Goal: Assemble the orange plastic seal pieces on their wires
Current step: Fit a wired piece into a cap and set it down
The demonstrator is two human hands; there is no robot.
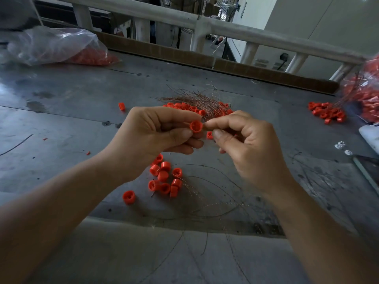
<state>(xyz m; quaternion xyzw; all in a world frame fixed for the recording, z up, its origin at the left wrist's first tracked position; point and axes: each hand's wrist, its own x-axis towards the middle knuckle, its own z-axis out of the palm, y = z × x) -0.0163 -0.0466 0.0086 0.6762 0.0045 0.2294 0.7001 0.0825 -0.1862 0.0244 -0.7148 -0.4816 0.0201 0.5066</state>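
Observation:
My left hand (160, 132) pinches a small orange seal piece (195, 126) between thumb and fingers, its open end facing me. My right hand (244, 140) is beside it, thumb and forefinger pinched together right at the seal's edge; whatever thin wire they hold is too fine to make out. Behind the hands lies a bundle of copper-coloured wires (196, 99) over a pile of orange seals (180, 106). Below the hands sits a cluster of seals (166, 179) with thin wires (215, 193) trailing toward me.
The grey metal table (71, 119) has a clear bag of orange pieces (57, 48) at far left and another bag (363, 91) at far right, with loose seals (326, 111) beside it. Single seals lie apart (122, 106) (129, 197). A white railing (205, 23) runs behind.

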